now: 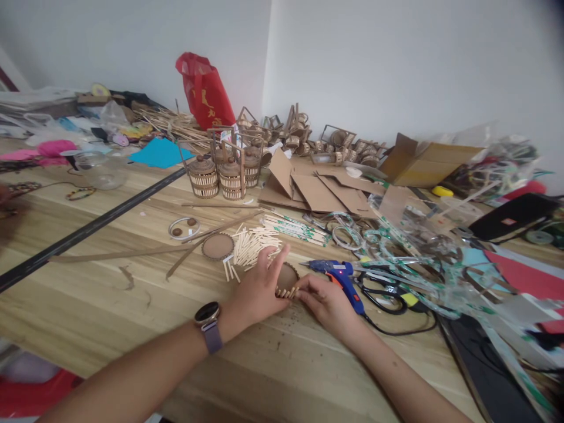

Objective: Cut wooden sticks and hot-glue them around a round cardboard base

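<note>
Wearing a watch, my left hand [258,291] is closed around the side of a round cardboard base [288,276] and steadies it near the table. Short pale sticks stand along the front rim of this base. The fingertips of my right hand [328,305] pinch one small wooden stick [294,291] against that rim. Just right of the base lies a blue hot glue gun [346,282], its nozzle pointing left. A heap of short sticks [256,242] spreads behind my left hand, beside a second cardboard disc [217,246] with a dark edging.
Small lidded stick baskets [205,178] with tall handles stand farther back, beside folded cardboard [326,194]. Tangled green-white strips [396,252] and the glue gun's cord crowd the right. A long black strip [101,220] crosses the left. Another person's blurred hand [6,202] shows at the left edge.
</note>
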The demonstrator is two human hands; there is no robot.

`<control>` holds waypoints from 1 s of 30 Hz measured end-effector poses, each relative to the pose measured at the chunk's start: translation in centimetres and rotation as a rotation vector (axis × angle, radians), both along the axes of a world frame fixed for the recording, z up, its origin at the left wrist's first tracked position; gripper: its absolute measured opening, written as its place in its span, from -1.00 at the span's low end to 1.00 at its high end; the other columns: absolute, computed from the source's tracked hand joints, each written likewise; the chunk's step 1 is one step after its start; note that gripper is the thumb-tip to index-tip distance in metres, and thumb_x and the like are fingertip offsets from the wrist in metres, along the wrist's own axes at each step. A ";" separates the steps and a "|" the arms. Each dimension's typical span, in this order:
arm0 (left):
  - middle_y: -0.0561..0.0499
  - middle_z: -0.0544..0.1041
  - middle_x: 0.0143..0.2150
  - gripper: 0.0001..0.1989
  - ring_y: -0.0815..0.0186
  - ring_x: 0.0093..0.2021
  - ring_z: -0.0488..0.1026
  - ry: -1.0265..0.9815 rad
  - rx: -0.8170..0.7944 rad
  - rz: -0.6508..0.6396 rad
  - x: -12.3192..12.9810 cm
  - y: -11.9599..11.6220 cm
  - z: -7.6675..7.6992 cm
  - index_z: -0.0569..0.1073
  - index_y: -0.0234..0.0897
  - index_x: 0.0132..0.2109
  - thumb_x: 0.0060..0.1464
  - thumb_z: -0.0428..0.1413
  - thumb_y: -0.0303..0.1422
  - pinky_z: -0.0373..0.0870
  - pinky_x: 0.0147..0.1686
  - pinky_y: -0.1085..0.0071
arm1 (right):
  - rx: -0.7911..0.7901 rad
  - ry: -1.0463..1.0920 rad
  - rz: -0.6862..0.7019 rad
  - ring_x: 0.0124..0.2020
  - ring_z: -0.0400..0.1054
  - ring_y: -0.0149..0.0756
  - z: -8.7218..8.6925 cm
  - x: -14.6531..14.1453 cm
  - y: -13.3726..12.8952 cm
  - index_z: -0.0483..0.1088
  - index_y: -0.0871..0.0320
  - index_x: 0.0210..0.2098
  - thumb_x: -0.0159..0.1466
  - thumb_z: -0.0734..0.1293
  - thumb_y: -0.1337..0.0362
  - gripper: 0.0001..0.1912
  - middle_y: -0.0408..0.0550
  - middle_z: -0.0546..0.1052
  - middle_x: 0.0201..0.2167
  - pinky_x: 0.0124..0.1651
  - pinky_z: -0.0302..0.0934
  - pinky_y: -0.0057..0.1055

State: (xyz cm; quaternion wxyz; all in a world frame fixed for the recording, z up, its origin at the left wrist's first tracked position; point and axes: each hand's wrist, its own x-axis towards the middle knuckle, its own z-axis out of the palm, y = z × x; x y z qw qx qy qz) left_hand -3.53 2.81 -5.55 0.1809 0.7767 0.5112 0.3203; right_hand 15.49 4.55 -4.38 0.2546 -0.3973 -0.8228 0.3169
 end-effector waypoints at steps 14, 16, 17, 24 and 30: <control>-0.22 -0.01 0.29 0.14 -0.08 0.27 0.15 0.053 -0.052 -0.009 -0.3 0.1 0.3 -0.26 0.05 0.36 -0.16 0.33 -0.47 0.25 0.15 -0.05 | -0.002 0.019 -0.001 -0.42 0.43 -0.28 -0.4 0.1 0.1 0.40 0.12 -0.36 0.27 0.22 0.30 -0.86 -0.06 0.56 -0.45 -0.36 0.27 -0.42; -0.22 -0.02 0.29 0.14 -0.08 0.28 0.13 0.049 -0.048 -0.017 -0.4 0.2 0.2 -0.26 0.03 0.36 -0.16 0.33 -0.48 0.25 0.15 -0.04 | -0.003 0.028 0.000 -0.39 0.45 -0.26 -0.4 0.1 0.1 0.43 0.13 -0.33 0.27 0.23 0.28 -0.85 -0.04 0.58 -0.42 -0.34 0.29 -0.41; -0.22 -0.02 0.29 0.13 -0.08 0.28 0.13 0.045 -0.043 -0.028 -0.5 0.2 0.1 -0.25 0.03 0.36 -0.15 0.33 -0.49 0.25 0.15 -0.03 | 0.003 0.030 0.000 -0.38 0.45 -0.26 -0.3 0.1 0.1 0.44 0.14 -0.29 0.26 0.25 0.27 -0.85 -0.03 0.58 -0.39 -0.33 0.30 -0.41; -0.22 -0.07 0.34 0.09 -0.03 0.34 0.02 -0.013 -0.076 -0.072 -0.7 0.3 0.6 -0.22 -0.04 0.36 -0.15 0.27 -0.54 0.17 0.23 0.04 | 0.142 -0.087 -0.171 -0.45 0.39 -0.28 2.5 1.7 0.6 0.45 0.14 -0.20 0.27 0.25 0.13 -0.75 -0.06 0.56 -0.41 -0.40 0.24 -0.42; -0.21 -0.12 0.36 0.13 -0.06 0.35 0.01 -0.011 -0.077 0.050 -0.2 -0.1 0.9 -0.19 -0.02 0.36 -0.20 0.35 -0.44 0.20 0.22 0.01 | 0.165 -0.466 -0.420 -0.46 0.40 -0.19 3.1 5.3 1.2 0.35 0.11 -0.47 0.28 0.18 0.07 -0.69 -0.01 0.52 -0.48 -0.39 0.18 -0.35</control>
